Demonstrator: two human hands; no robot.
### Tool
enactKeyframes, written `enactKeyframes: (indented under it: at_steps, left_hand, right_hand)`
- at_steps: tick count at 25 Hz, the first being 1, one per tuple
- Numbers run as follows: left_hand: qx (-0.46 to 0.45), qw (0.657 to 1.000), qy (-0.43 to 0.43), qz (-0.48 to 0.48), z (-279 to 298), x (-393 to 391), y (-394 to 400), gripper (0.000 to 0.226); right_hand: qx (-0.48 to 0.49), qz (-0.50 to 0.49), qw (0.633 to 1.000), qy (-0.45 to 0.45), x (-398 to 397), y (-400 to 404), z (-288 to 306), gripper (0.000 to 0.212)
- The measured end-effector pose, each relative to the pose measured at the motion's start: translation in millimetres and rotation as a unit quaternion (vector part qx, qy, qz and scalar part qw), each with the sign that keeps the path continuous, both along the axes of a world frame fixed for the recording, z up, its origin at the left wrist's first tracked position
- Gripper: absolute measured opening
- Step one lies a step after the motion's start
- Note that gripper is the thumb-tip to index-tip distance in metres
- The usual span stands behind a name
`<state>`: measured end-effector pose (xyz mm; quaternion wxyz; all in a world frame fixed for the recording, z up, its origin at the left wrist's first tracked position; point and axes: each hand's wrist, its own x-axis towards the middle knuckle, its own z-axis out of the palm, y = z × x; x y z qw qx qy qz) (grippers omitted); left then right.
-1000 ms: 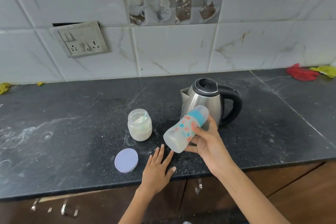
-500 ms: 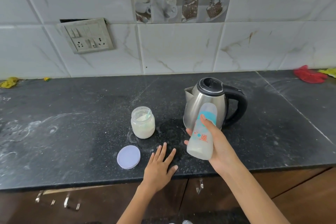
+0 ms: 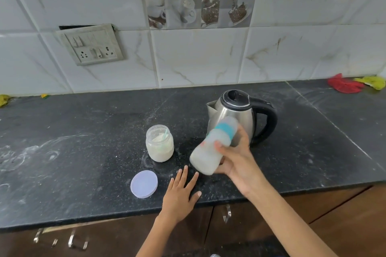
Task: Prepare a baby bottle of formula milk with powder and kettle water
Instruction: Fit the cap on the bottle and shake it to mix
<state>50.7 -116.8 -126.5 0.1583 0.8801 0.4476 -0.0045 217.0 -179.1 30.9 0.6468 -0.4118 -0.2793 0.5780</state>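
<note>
My right hand [image 3: 236,159] grips a capped baby bottle [image 3: 211,148] with a teal collar, held in the air and tilted, its base toward the lower left. Milky white liquid fills it and the bottle looks motion-blurred. Behind it stands a steel kettle [image 3: 235,110] with a black lid and handle. An open glass jar of white powder [image 3: 159,144] with a scoop inside sits to the left. Its pale purple lid [image 3: 144,183] lies flat near the counter's front. My left hand [image 3: 181,193] rests flat on the black counter [image 3: 83,162], fingers spread.
White powder is smeared over the counter's left part. A wall socket plate [image 3: 92,45] sits on the tiled wall. Red and yellow cloths [image 3: 355,84] lie at the far right back. Brown cabinet doors with metal handles [image 3: 226,214] run below the counter's edge.
The bottle went from tilted to upright and now tilts again in my right hand, blurred with motion. My left hand stays flat on the counter.
</note>
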Motion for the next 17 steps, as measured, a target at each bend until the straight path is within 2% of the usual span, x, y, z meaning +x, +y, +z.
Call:
enactKeyframes:
  at_steps: [2, 5, 6, 9, 10, 13, 16, 17]
  left_hand:
    - [0.006, 1.0, -0.003, 0.004, -1, 0, 1, 0.057]
    - [-0.005, 1.0, -0.001, -0.001, 0, 2, 3, 0.059]
    - [-0.007, 1.0, 0.0, -0.003, 1, 2, 2, 0.059]
    - [-0.014, 0.999, -0.031, 0.018, 3, 3, -1, 0.06]
    - [-0.016, 0.999, -0.032, 0.019, 3, 2, 0, 0.06]
    - [-0.009, 1.0, -0.007, -0.004, 4, 2, 1, 0.059]
    - [-0.025, 0.997, -0.074, 0.02, 5, 3, -2, 0.06]
    - [-0.025, 0.997, -0.074, 0.02, 5, 3, -1, 0.06]
  right_hand:
    - [-0.003, 0.042, 0.998, -0.041, -7, -1, -1, 0.096]
    - [0.019, -0.048, 0.998, 0.024, 4, 7, 5, 0.096]
    - [0.019, -0.05, 0.998, 0.029, 3, 7, 5, 0.095]
    - [0.003, 0.032, 0.998, -0.049, -8, -1, 0, 0.102]
    - [0.004, 0.022, 0.998, -0.052, -8, 0, -1, 0.102]
    - [0.007, -0.061, 0.998, 0.021, 0, 3, 0, 0.096]
    - [-0.006, 0.031, 0.999, -0.037, -12, -5, -5, 0.098]
    - [-0.005, 0.024, 0.999, -0.042, -11, -4, -6, 0.098]
